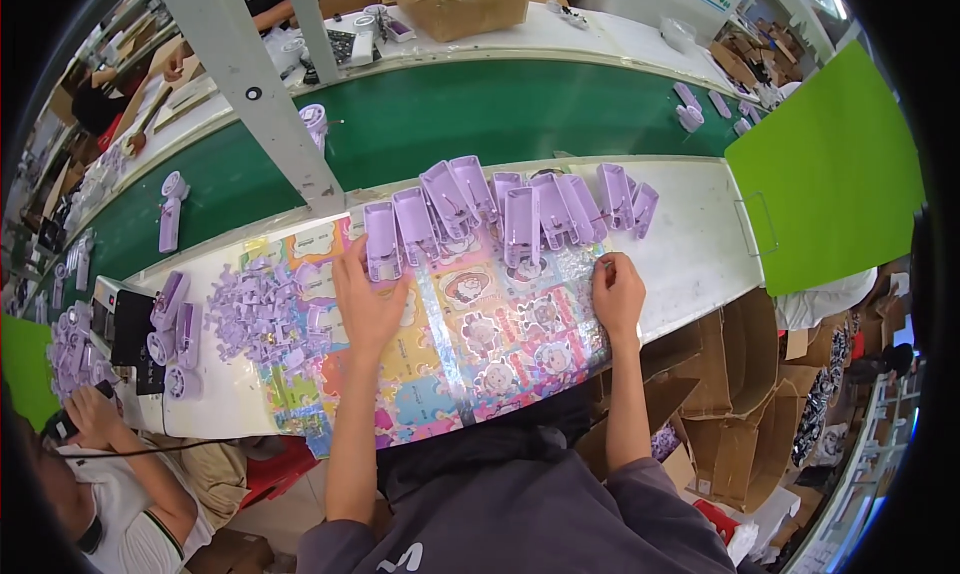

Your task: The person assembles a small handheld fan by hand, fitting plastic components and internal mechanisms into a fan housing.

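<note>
Several light purple plastic housings (521,219), hollow trays with a narrow lower end, stand in a leaning row along the far side of the bench. My left hand (368,299) is at the leftmost housing (381,236), with fingers along its left side and the thumb by its lower right. My right hand (617,292) rests below the right part of the row with fingers curled together; whatever they may pinch is too small to make out. Beneath both hands lies a colourful cartoon-printed sheet (410,399), crossed by clear tape.
A heap of small purple parts (262,314) lies left of my left hand. Beyond the bench runs a green conveyor belt (440,104), with a grey post (250,89) before it. A green panel (830,174) stands right. A co-worker's hand (92,414) is at lower left.
</note>
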